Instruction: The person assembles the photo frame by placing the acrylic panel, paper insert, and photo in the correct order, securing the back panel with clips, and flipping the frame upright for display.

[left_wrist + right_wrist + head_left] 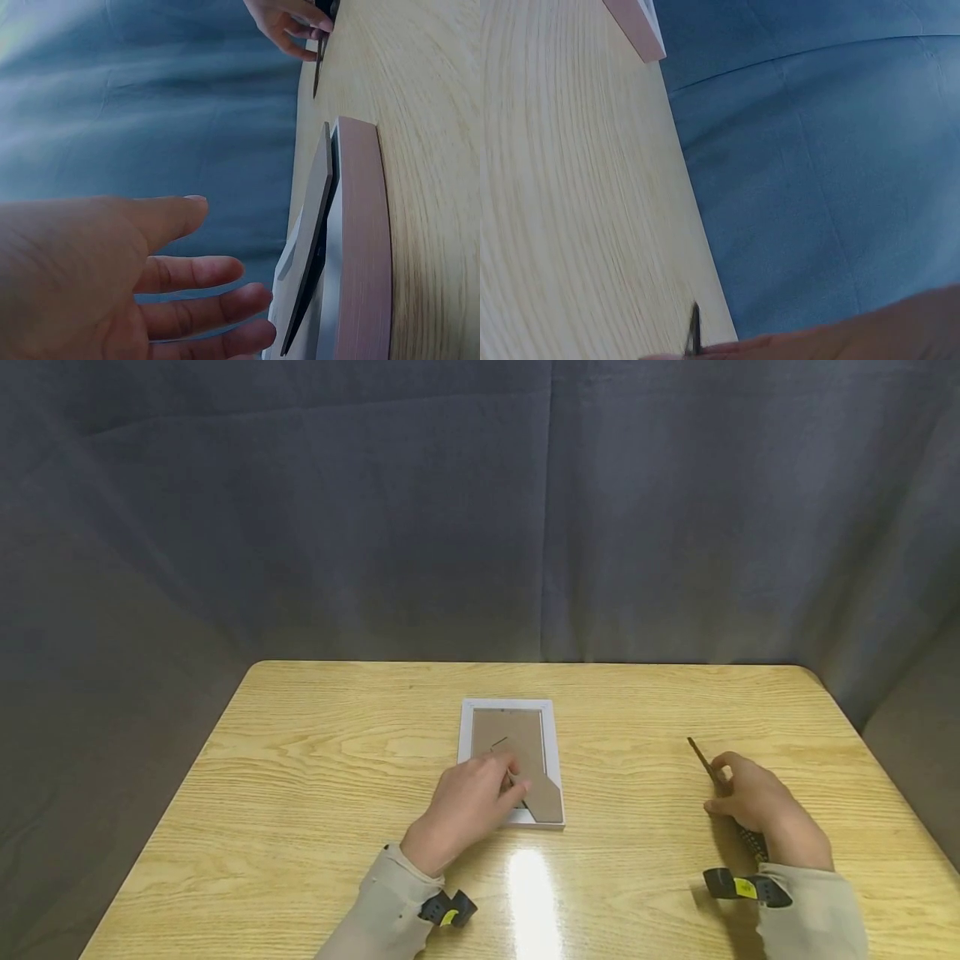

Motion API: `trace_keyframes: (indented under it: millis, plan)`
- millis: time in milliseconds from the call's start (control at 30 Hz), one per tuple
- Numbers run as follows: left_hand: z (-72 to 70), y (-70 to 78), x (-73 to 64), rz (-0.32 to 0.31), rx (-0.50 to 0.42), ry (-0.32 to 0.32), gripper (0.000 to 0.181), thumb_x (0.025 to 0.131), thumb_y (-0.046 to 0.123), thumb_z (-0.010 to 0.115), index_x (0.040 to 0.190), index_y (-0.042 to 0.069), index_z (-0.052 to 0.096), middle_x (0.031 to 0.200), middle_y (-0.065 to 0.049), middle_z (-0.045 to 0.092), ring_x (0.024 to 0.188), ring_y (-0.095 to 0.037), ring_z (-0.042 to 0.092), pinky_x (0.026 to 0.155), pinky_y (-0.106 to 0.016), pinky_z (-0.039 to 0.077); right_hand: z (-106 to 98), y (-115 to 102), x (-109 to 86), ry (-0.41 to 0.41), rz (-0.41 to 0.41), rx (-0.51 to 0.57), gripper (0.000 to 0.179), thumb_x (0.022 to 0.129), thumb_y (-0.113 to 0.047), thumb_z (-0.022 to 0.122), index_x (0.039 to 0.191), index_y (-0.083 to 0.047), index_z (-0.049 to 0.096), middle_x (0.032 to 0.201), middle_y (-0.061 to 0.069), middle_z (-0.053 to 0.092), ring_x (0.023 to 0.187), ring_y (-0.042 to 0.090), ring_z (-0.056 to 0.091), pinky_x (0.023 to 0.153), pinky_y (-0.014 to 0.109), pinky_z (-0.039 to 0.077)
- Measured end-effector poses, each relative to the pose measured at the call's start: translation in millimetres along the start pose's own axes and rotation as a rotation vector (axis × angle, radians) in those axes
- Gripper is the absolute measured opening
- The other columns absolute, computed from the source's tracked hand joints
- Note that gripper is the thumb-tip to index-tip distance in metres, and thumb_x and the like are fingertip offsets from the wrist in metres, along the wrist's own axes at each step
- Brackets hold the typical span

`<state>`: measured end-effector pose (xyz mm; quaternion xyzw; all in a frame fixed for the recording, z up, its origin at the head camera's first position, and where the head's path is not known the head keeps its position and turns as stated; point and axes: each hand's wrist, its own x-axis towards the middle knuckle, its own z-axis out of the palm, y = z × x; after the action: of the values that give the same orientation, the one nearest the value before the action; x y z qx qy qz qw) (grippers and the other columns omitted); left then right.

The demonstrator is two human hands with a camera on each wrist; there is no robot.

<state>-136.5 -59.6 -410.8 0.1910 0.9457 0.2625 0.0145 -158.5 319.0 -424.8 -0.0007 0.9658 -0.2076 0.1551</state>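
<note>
Picture frame [529,750], back-up, middle of table [300,760]. Looks light, stiff, maybe glass-fronted; grip by side rails [551,748], not thin stand [546,802]. Holding nothing in loose-fingered left hand [472,802], mid-table; pinching dark tool [702,756] with right hand [757,797], table's right half.

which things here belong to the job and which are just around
Likely part of the job:
- picture frame, lying back up
- brown backing on it
- left hand, at the backing
- thin dark tool, type unclear
- right hand, holding the tool

Just around:
- wooden table
- dark curtain
- black wrist straps, worn
</note>
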Motion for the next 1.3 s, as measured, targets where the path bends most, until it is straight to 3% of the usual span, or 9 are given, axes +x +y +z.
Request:
trace_keyframes:
  millis: [167,300,467,600,800,1067,1300]
  plan:
    - [1.0,0.0,-0.1,0.010,0.003,-0.008,0.024,0.099,0.034,0.065,0.103,0.011,0.070,0.075,0.007,0.062,0.058,-0.004,0.049,0.049,-0.022,0.039,2,-3,2.4,0.015,-0.030,-0.006,0.036,0.090,0.003,0.066,0.122,0.014,0.054,0.111,0.037,0.063,0.095,0.045,0.067,0.078,0.051,0.055]
    - [1.3,0.1,-0.5,0.014,-0.004,-0.011,0.025,0.099,0.034,0.066,0.104,0.010,0.070,0.075,0.006,0.063,0.057,-0.004,0.049,0.049,-0.022,0.039,4,-7,3.2,0.066,-0.063,-0.013,0.022,0.092,0.003,0.064,0.110,0.016,0.063,0.110,0.037,0.065,0.099,0.050,0.066,0.081,0.055,0.055]
    - [2.7,-0.3,-1.1,0.020,-0.010,-0.012,0.024,0.099,0.033,0.066,0.104,0.010,0.070,0.077,0.005,0.065,0.058,-0.004,0.049,0.050,-0.022,0.040,5,-10,3.3,0.068,-0.090,0.003,0.020,0.097,-0.003,0.059,0.112,0.012,0.060,0.108,0.035,0.065,0.101,0.051,0.064,0.080,0.055,0.054]
    - [2.8,-0.3,-0.9,0.021,-0.005,-0.014,0.025,0.099,0.034,0.065,0.105,0.011,0.070,0.076,0.007,0.063,0.057,-0.003,0.048,0.050,-0.022,0.039,6,-14,2.2,0.088,-0.111,0.025,0.019,0.101,-0.007,0.055,0.112,0.008,0.058,0.098,0.027,0.068,0.091,0.041,0.066,0.075,0.050,0.053]
    - [1.8,0.0,-0.8,0.019,0.000,-0.020,0.025,0.099,0.035,0.065,0.106,0.011,0.071,0.075,0.008,0.062,0.056,-0.003,0.047,0.049,-0.022,0.039,10,-28,1.5,0.228,-0.245,0.046,0.022,0.101,0.000,0.052,0.120,0.006,0.059,0.095,0.023,0.070,0.079,0.026,0.063,0.066,0.039,0.048]
    - [-1.5,0.3,-1.1,0.016,0.004,-0.021,0.026,0.099,0.035,0.065,0.107,0.011,0.071,0.075,0.007,0.062,0.056,-0.004,0.048,0.049,-0.023,0.039,13,-47,2.1,0.315,-0.277,0.137,0.024,0.105,-0.007,0.051,0.127,0.003,0.055,0.105,0.027,0.071,0.085,0.029,0.068,0.067,0.039,0.051]
    - [-4.9,-0.1,-1.0,0.016,-0.001,-0.021,0.026,0.099,0.034,0.065,0.108,0.010,0.071,0.074,0.006,0.061,0.056,-0.005,0.047,0.048,-0.022,0.038,16,-57,3.6,0.326,-0.302,0.194,0.028,0.105,-0.014,0.054,0.129,-0.001,0.052,0.095,0.019,0.074,0.080,0.024,0.067,0.063,0.032,0.049]
